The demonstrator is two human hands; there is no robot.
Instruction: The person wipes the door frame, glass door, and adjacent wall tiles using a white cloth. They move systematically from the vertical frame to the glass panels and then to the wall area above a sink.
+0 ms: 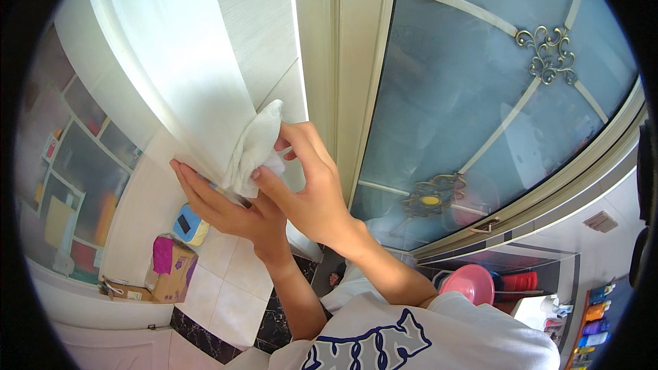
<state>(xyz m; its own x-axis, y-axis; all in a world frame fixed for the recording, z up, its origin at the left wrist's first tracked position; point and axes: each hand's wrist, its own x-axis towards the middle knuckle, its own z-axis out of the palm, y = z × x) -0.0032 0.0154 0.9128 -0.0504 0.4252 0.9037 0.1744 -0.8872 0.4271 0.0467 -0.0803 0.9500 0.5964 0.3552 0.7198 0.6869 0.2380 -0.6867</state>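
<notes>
A white cloth or wipe (254,151), folded and crumpled, is pinched between the thumb and fingers of my right hand (313,185). The cloth lies against the lower part of a tall, glossy white panel (175,51). My left hand (226,213) is beside and below it with its fingers stretched out to the left, by the panel's lower end. The cloth and my right hand hide part of the left hand, including its thumb, so whether it grips the panel does not show.
To the right stands a frosted glass door (462,103) with metal scroll ornaments and a handle (486,226). On the floor are a cardboard box (177,270) and a blue-and-yellow container (190,224). A pink basin (469,285) and a shelf of bottles (593,326) are at lower right.
</notes>
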